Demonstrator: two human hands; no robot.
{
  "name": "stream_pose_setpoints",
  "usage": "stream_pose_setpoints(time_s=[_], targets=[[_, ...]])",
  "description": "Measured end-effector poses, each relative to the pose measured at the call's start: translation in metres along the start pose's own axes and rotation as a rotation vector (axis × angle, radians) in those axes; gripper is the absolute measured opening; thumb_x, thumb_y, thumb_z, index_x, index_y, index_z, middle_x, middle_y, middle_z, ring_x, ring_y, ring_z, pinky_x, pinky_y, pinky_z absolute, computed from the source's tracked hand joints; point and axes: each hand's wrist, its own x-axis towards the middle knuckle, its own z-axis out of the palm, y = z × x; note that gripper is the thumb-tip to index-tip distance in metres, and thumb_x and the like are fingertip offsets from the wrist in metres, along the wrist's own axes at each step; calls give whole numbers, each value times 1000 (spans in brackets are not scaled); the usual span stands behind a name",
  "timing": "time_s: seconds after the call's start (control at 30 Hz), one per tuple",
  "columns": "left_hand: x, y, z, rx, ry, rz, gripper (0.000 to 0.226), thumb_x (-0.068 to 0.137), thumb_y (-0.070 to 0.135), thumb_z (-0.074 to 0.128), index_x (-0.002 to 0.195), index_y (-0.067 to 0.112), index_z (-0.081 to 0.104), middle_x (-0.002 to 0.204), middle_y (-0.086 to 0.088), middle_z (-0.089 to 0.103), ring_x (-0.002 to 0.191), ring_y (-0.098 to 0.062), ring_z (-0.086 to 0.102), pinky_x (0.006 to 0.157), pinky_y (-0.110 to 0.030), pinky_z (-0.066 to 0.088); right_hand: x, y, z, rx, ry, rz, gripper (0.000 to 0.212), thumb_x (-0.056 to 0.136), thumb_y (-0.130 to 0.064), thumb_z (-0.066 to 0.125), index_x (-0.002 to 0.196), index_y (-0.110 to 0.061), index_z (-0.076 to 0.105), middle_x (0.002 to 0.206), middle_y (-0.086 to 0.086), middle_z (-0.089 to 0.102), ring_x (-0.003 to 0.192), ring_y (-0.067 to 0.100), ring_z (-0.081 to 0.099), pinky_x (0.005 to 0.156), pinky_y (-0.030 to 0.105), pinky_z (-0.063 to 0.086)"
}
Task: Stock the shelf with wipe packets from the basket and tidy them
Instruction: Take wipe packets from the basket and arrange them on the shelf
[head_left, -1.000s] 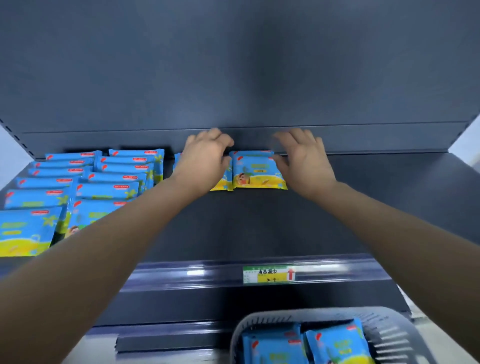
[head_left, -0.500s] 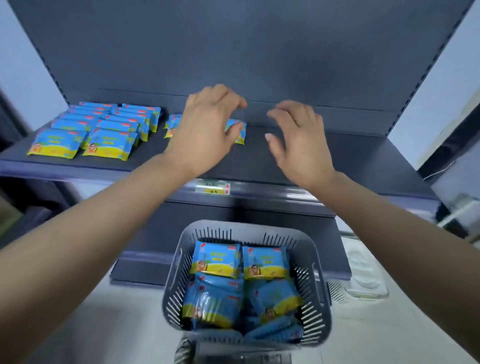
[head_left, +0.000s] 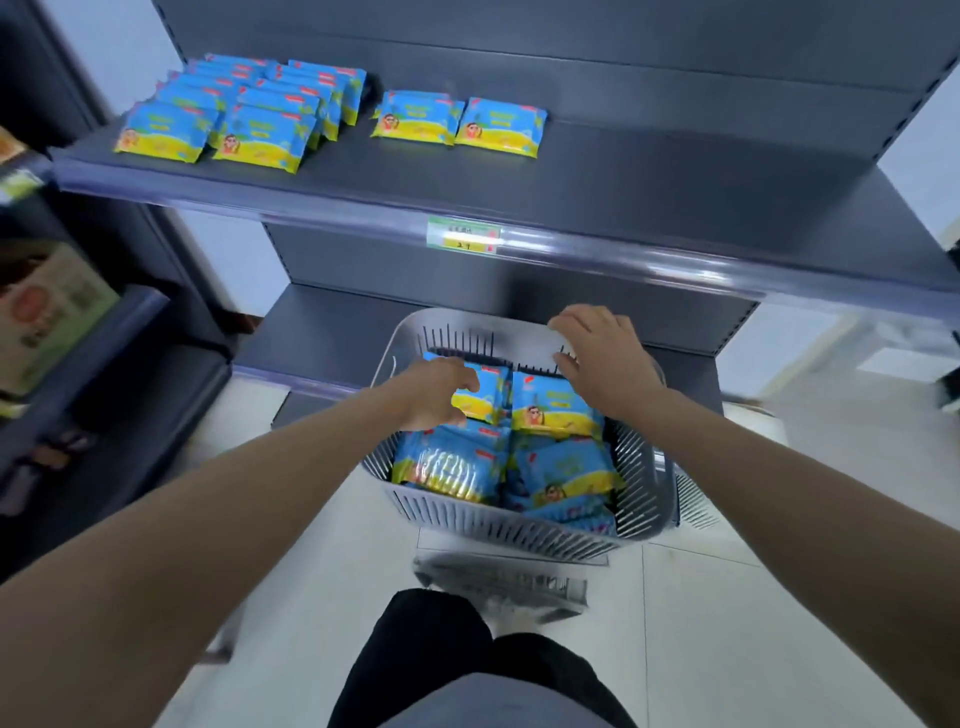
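Note:
A grey slatted basket (head_left: 509, 530) stands on the floor below the shelf and holds several blue-and-yellow wipe packets (head_left: 452, 462). My left hand (head_left: 436, 392) hangs over the top-left packet in the basket, fingers loosely curved, with no clear grip. Over the top-right packet (head_left: 556, 410), near the basket's far rim, my right hand (head_left: 608, 358) is spread and holds nothing. On the dark shelf (head_left: 649, 197), two overlapping rows of packets (head_left: 223, 114) lie at the left. A pair of packets (head_left: 460, 122) lies side by side beside them.
A green and yellow price label (head_left: 464, 236) sits on the shelf's front rail. Another shelving unit with a cardboard box (head_left: 47, 312) stands at the left. A lower shelf (head_left: 332, 332) runs behind the basket. My dark-trousered legs (head_left: 467, 670) are over pale floor tiles.
Both hands have left the pair of packets on the shelf and dropped down to the basket. The view has tilted down and pulled back from the shelf.

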Motion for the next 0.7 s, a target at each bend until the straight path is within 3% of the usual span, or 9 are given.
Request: stream_pose_setpoints(time_s=[0.2,0.43,0.57,0.7], targets=[[16,-28,48,118,-241,-71,63,74,32,77,129,20,47,134,-3,44,119,-26,48,102,-38,38,1,13,49,-47,-293,61,49,95,-27,49,141,-15,37,147,7,37,135,25,32,107,38,27],[29,-32,62,261,-235,4,50,75,27,76,117,16,52,122,-5,52,112,-26,50,92,-35,41,12,25,96,-89,-513,177,66,90,-39,56,144,-11,29,149,11,32,137,31,29,109,44,30],[34,-40,64,142,-278,-18,30,72,21,78,90,16,54,105,-5,59,86,-23,52,72,-30,42,17,28,113,-80,-582,226,75,88,-43,57,147,-11,22,151,12,28,138,35,26,111,49,28],[32,-42,41,-50,-219,-37,28,76,13,72,91,18,49,95,-3,49,81,-22,47,68,-27,37,28,26,117,-147,-583,277,76,81,-45,65,140,-9,33,142,15,35,131,35,34,106,47,31]])
